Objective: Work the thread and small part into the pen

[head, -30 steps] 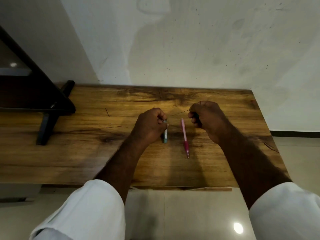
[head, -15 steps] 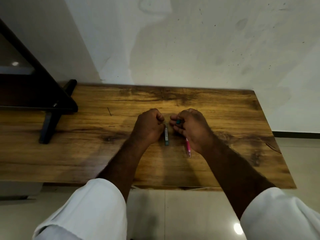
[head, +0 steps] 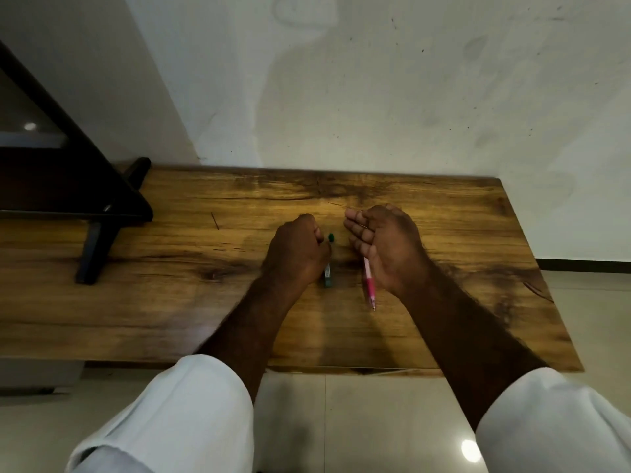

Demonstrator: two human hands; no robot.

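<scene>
My left hand (head: 295,250) is curled into a fist on the wooden table (head: 170,302) and holds a small teal tube (head: 327,278) against its inner side. The tube's green cap end (head: 330,237) sticks out past the knuckles. My right hand (head: 386,244) hovers just right of the tube with fingers stretched and palm turned left, holding nothing. A pink mechanical pencil (head: 369,285) lies on the table under that hand, its tip pointing toward me.
A black stand (head: 95,247) with a slanted frame sits on the table's left part. A thin dark stick (head: 214,220) lies on the wood behind the left hand. A white wall backs the table; tiled floor (head: 341,421) lies below its near edge.
My right hand came left from beside the pencil to the tube's top, pinching a small green piece, then opened. The green cap now sits at the tube's end. My left hand stayed put.
</scene>
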